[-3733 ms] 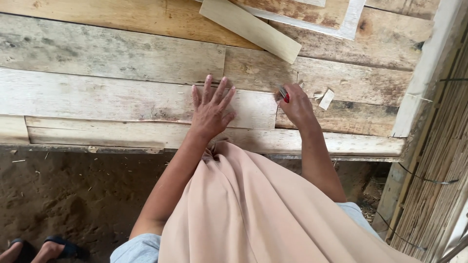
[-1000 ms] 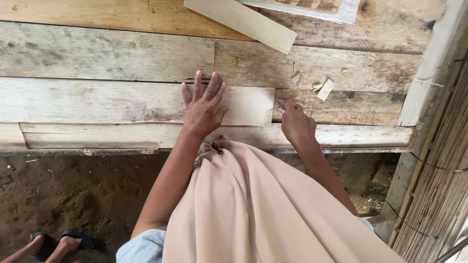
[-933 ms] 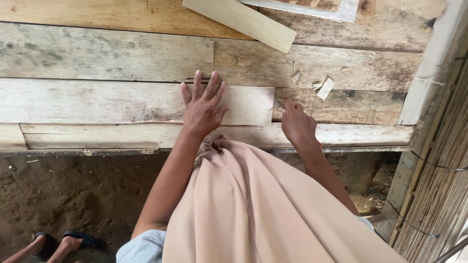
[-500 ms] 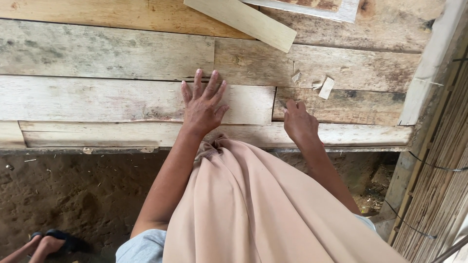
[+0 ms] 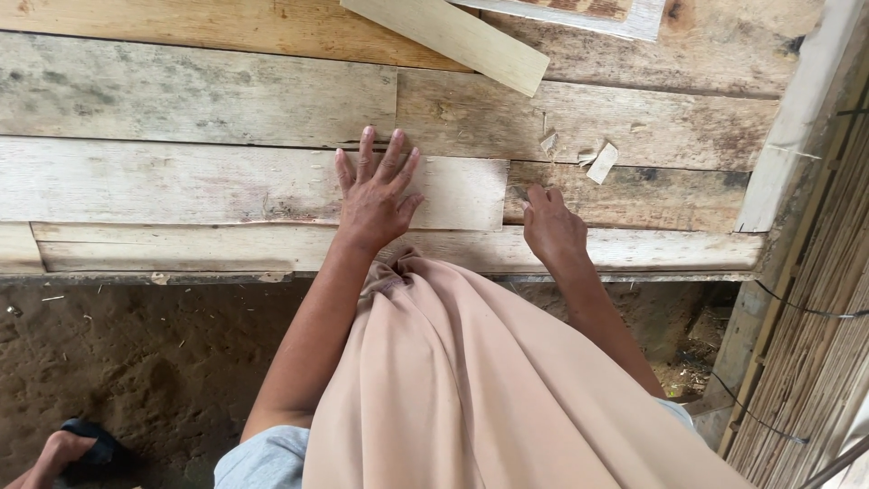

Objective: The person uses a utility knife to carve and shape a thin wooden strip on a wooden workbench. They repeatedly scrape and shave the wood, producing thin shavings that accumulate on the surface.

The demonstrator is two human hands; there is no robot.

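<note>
- The left hand (image 5: 376, 195) is laid flat on a pale plank (image 5: 226, 186) of the wooden platform (image 5: 181, 91), its fingers spread apart and nothing held in its grip.
- The right hand (image 5: 552, 231) is rested on the near edge board (image 5: 634, 249), just right of where the pale plank's end is met by a darker plank (image 5: 634, 195).
- The right hand's fingers are curled downward toward the wood; whether anything is pinched in that grip cannot be told.
- A few small wood chips (image 5: 597, 163) are seen just beyond the right hand, on the planks to the far right.
- A light, slanted strip of wood (image 5: 448, 36) is laid across the far planks, well apart from both hands.
- A beige cloth (image 5: 480, 389) is draped over the person's lap, its bunched top touching the platform's near edge between the two wrists.
- A bamboo-slat wall (image 5: 815, 344) is seen at the right, beside a whitish upright post (image 5: 797, 118).
- Bare earth floor (image 5: 136, 362) is seen below the platform at the near left, where a foot in a dark sandal (image 5: 77, 448) is placed.
</note>
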